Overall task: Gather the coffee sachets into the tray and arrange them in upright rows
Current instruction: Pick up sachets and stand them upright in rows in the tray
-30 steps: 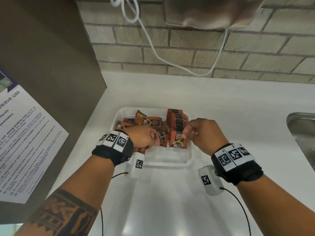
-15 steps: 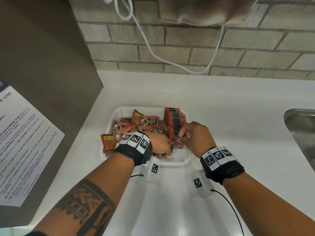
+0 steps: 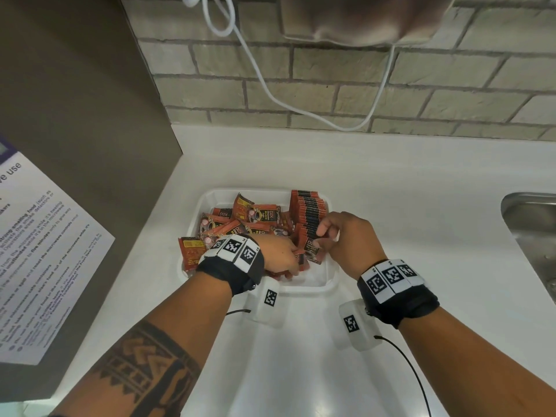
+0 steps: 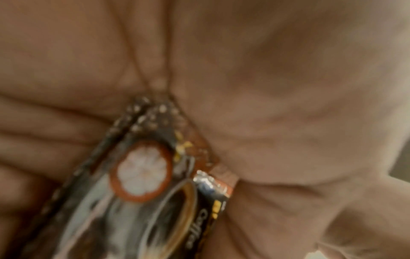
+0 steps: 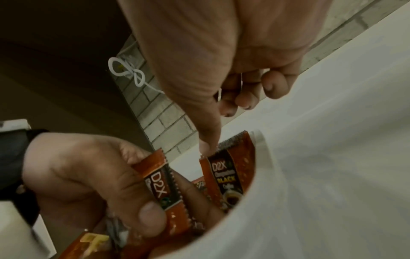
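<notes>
Now a coffee sachet [image 5: 165,190] is pinched between the thumb and fingers of the left hand [image 3: 278,255], with more sachets apparently bunched in the same grip, as the blurred left wrist view suggests. An upright sachet [image 5: 228,177] at the near end of the row is steadied by the extended forefinger of the right hand [image 3: 346,239], its other fingers curled in on nothing.

Compared with half a second ago, the left hand has been brought closer to the row [image 3: 310,212], so another sachet is probably about to be stood up. The row stands along the right side of the white tray [image 3: 329,285]. Loose sachets [image 3: 240,219] are still heaped on the left side, and one sachet [image 3: 189,254] is draped over the left rim. The task is judged to be partway done.
</notes>
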Demonstrator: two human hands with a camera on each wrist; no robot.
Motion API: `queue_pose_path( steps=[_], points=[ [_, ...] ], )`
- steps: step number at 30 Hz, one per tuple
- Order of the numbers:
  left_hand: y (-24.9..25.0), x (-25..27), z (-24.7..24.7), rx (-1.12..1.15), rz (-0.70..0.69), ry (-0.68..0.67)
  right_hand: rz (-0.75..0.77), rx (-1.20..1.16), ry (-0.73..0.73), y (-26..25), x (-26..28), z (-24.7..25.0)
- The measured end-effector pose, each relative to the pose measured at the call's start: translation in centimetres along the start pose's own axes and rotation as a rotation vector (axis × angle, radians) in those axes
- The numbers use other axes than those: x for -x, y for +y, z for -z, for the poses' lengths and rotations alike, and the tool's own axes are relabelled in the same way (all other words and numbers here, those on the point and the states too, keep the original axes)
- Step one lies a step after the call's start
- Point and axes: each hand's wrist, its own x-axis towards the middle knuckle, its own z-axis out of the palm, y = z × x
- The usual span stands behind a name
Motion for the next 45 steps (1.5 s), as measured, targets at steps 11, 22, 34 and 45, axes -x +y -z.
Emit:
queue_pose_path(
  steps=[11,22,34,45],
  points=[
    [-2.3,0.2,0.0,0.796,-0.355,0.047,-0.049,-0.443,-0.112,-1.7,0.5,1.5],
    [-3.2,0.7,2.0,-0.232,-0.018,0.188,-0.039,0.002,-0.086,-1.0,0.2,1.6],
    [0.1,-2.2,-0.7,-0.170,-0.067,0.018,-0.045,0.102,-0.103,-0.2,-0.7,-0.5],
    [-0.4,-2.4,-1.0,-0.126,-0.047,0.026,-0.040,0.059,-0.109,0.3,-0.6,-0.9]
  ],
)
